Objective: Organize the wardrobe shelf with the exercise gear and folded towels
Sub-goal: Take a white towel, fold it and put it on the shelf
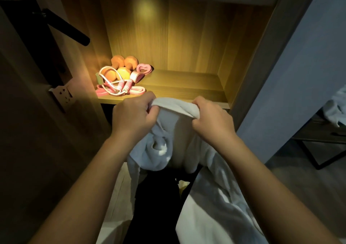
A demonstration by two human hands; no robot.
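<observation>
Both hands clamp one white towel (174,127) just before the lit shelf (187,86): my left hand (133,113) and right hand (210,119) grip its top edge. Dumbbells (119,66) and jump rope (116,86) sit at the shelf's left.

A home bedroom: lit wooden wardrobe shelf (177,86), door handle (69,30), wall socket (62,94).

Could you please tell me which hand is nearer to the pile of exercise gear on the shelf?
Left. The left hand grips the white towel just below and right of the exercise gear; the right hand grips it farther right.
</observation>
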